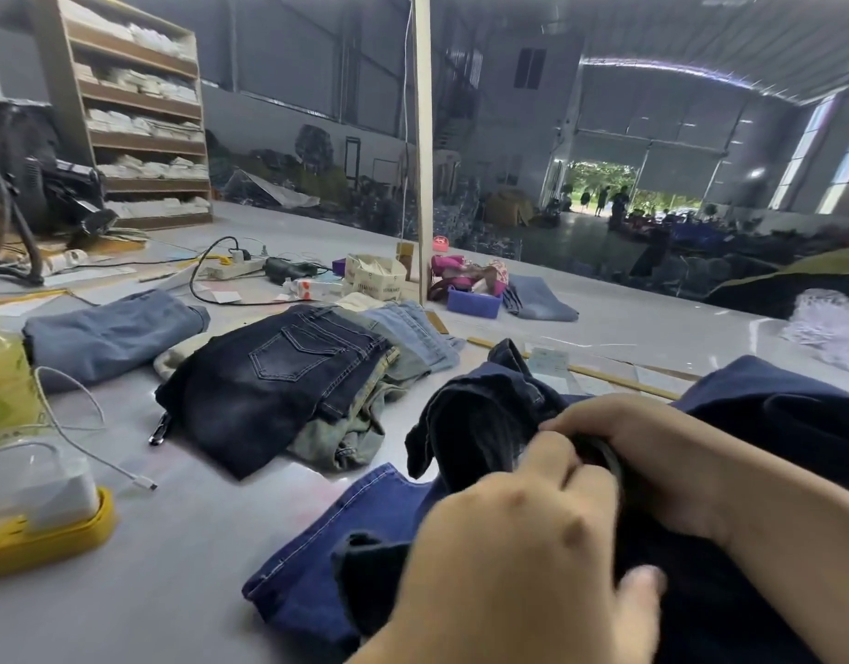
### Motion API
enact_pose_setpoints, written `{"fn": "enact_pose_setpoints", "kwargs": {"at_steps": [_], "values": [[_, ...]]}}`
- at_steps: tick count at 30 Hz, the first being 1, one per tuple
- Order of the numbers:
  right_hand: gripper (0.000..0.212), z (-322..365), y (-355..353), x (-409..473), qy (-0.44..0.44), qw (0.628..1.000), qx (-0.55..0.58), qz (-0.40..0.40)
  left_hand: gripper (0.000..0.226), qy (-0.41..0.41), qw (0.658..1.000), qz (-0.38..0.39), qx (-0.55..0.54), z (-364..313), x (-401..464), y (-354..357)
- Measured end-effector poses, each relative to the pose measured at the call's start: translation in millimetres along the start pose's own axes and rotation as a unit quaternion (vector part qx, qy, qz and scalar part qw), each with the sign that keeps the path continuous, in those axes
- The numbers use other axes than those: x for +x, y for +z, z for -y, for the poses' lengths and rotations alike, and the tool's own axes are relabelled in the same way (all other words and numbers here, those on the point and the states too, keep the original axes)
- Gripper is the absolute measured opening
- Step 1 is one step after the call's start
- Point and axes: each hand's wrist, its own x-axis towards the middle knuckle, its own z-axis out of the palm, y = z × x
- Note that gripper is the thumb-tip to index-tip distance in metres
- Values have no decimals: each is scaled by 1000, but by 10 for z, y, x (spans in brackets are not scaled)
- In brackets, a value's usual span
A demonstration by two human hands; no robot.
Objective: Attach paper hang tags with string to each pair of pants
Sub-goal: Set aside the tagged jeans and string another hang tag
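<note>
Both hands, left (pixel 523 563) and right (pixel 652 462), are bare, no sleeves visible.

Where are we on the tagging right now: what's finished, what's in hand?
Done: cannot tell; no hang tags show on the folded stack or the blue jeans beside it. In hand: both the left hand and right hand grip the dark pants. Left: at least this pair.

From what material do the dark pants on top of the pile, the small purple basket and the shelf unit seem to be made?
Dark pants: denim, likely washed, since paler contrast stitching outlines the back pocket and the cloth looks faded in patches.
Purple basket: probably moulded plastic; uniform colour, stiff straight walls.
Shelf unit: seemingly wood or plywood, unpainted; tan boards with a matt surface.
</note>
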Motion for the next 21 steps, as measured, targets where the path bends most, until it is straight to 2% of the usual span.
{"fn": "enact_pose_setpoints", "kwargs": {"at_steps": [4,5,7,9,10,12,14,17,21], "values": [[26,-107,-65,68,-20,998,25,-46,55,-41,998,-3,36,192,-234,-218],[30,-111,-71,82,-23,998,12,-59,60,-39,999,-1,13,272,-245,-228],[39,-117,-58,95,-28,997,8,-65,61,-59,984,105,-132,396,-148,-297],[44,-114,-47,100,-31,997,16,-73,67,-130,939,144,-282,575,28,-335],[44,-115,-54,115,-35,996,22,-73,61,-150,928,153,-304,641,120,-311],[45,-129,-65,121,-39,996,29,-68,33,-140,947,128,-259,715,286,-203],[44,-142,-70,113,-41,997,35,-58,20,-129,958,75,-244,708,393,-68],[40,-134,-49,95,-57,997,47,-35,42,-103,959,23,-263,558,463,70],[43,-122,-36,85,-138,988,67,12,62,-70,981,-3,-181,361,568,199]]}}
